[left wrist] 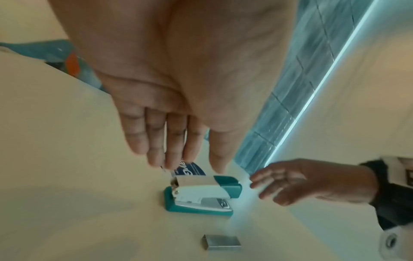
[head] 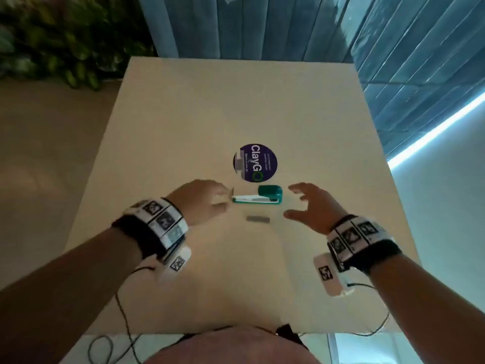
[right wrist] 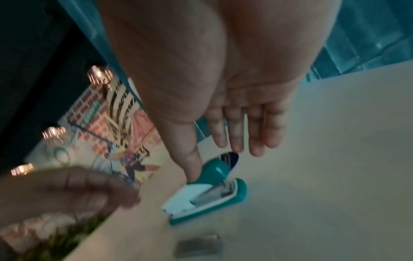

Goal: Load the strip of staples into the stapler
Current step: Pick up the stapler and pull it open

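While flanking the teal stapler, both left hand and right hand spread, grasping nothing; strip of staples near, unloaded. Loading remains.

Both forearms are bare. Each wrist carries a black band ringed with white tiles bearing black square markers, a white camera pod beneath, and thin black cables trailing, seemingly toward the body.
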